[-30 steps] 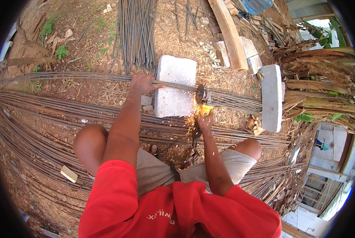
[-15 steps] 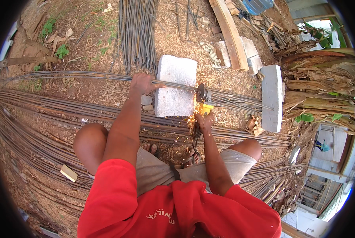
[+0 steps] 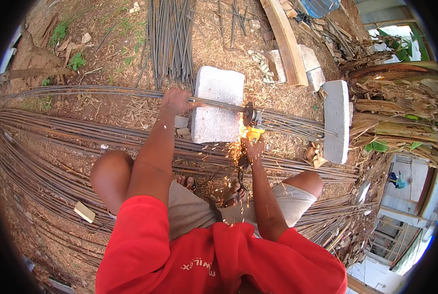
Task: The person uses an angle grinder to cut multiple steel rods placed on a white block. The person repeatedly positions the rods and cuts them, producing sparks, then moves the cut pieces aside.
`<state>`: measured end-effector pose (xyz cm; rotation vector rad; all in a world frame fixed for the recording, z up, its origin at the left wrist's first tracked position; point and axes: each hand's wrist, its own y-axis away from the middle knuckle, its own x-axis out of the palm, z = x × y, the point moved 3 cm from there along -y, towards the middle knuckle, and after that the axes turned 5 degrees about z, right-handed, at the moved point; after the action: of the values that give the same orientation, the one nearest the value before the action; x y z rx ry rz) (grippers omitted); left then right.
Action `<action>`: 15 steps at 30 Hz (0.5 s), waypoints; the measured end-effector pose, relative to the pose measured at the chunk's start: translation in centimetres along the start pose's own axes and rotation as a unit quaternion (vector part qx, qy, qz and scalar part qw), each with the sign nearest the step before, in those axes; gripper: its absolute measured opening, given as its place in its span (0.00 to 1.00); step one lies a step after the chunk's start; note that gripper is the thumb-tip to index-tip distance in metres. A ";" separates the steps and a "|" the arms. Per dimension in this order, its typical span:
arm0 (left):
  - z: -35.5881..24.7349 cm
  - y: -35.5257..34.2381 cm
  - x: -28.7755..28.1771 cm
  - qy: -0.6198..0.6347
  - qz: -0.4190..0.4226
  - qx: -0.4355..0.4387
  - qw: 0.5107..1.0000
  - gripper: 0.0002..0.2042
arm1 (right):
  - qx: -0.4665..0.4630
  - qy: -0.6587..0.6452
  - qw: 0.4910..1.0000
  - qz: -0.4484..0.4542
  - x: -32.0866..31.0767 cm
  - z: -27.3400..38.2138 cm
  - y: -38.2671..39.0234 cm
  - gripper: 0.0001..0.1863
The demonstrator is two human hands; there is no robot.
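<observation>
At frame centre we note left grip (image 3: 176, 102) clasping steel bars (image 3: 221, 105) across a pale block (image 3: 217, 128); right grip (image 3: 253, 147) holds yellow grinder (image 3: 254, 134), sparks (image 3: 235, 148) flying, its disc (image 3: 248, 114) apparently against bars.

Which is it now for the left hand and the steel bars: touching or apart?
Touching. The head view shows the left hand gripping over the steel bars at the pale block's edge, its thumb lying along them.

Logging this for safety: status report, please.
Left hand gripping steel bars. Right hand holding yellow grinder, disc at bars. Sparks spraying; pale block close beside disc.
</observation>
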<state>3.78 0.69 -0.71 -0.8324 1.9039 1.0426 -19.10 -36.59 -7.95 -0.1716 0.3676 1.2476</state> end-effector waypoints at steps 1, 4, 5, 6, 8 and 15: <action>0.0 0.0 0.0 -0.008 0.006 -0.002 1.000 0.50 | -0.029 -0.019 0.999 0.006 0.0 0.2 0.2 0.30; 0.1 0.0 0.0 0.027 0.016 0.001 1.000 0.50 | 0.045 -0.029 0.998 -0.020 -0.3 -0.1 0.2 0.29; 0.1 0.0 0.0 0.032 0.009 0.002 0.999 0.50 | 0.048 0.016 0.999 -0.009 -0.3 0.0 0.1 0.30; 0.1 0.1 0.0 0.037 0.003 0.002 0.999 0.50 | 0.089 0.076 0.993 -0.015 -0.2 0.0 0.1 0.30; 0.1 0.2 0.0 0.041 -0.019 0.005 0.999 0.50 | 0.129 0.096 0.987 -0.026 0.0 0.5 0.1 0.31; 0.4 -0.2 0.5 0.040 -0.033 0.008 0.999 0.49 | 0.130 0.086 0.985 -0.077 0.5 3.1 -0.1 0.22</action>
<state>3.82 0.86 -1.35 -0.9348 1.9355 0.9650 -18.26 -35.16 -5.22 -0.0835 0.6508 1.0234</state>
